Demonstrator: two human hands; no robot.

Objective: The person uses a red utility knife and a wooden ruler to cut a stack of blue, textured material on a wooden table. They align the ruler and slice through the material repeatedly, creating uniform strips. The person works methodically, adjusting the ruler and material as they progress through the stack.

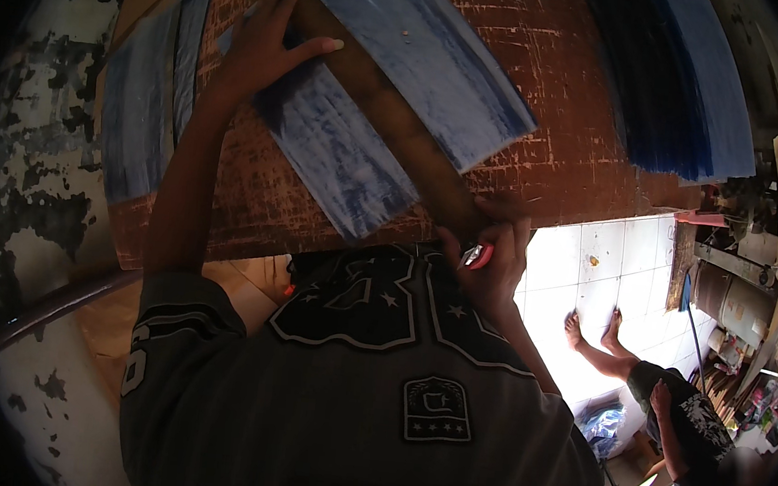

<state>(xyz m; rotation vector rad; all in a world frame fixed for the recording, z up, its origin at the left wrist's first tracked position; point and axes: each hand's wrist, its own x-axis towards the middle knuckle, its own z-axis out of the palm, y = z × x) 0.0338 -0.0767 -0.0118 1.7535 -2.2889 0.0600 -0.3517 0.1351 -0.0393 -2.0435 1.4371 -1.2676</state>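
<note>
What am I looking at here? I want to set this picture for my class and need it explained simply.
This is one picture from a wide fisheye camera worn on a person's head, looking down, so straight edges bend. No machine: two bare hands. The left hand presses a long brown straightedge onto a blue sheet lying on a scratched brown board. The right hand holds a small red-handled cutter at the straightedge's near end. More blue sheets lie farther along the board. Another person's legs rest on the white tiled floor.

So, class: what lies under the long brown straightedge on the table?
Under the straightedge lies a blue sheet, showing on both sides, on the brown table. The left hand presses it; the strip beneath is hidden.
</note>
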